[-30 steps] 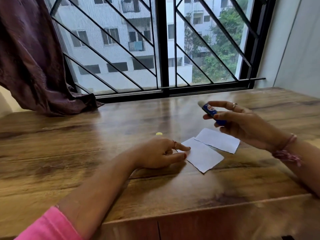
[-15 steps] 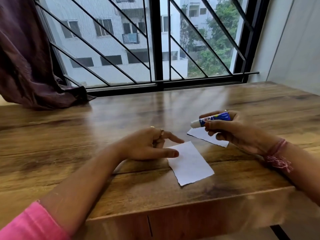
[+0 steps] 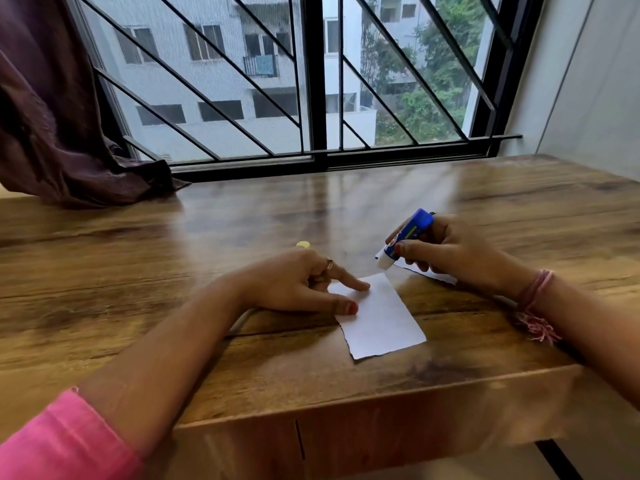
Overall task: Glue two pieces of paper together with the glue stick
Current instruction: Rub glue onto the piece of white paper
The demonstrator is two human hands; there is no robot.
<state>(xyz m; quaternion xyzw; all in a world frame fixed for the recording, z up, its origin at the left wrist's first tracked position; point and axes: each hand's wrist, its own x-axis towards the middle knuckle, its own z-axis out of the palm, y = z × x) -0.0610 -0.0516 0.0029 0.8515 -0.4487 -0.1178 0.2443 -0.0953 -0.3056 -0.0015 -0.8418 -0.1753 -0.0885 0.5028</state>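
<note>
I saw a wooden table (image 3: 242, 216) against a barred window (image 3: 311, 81), daylight outside, a maroon curtain (image 3: 52, 116) left, a pale wall (image 3: 588, 81) right.

Residential room: wooden bench (image 3: 242, 209) at a barred window (image 3: 313, 81), dark curtain (image 3: 52, 116) far left, apartment block (image 3: 214, 64) outside.

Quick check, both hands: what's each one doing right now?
Left hand: open, fingers pressing the near paper flat.
Right hand: grips the uncapped glue stick, tip angled down.
</note>
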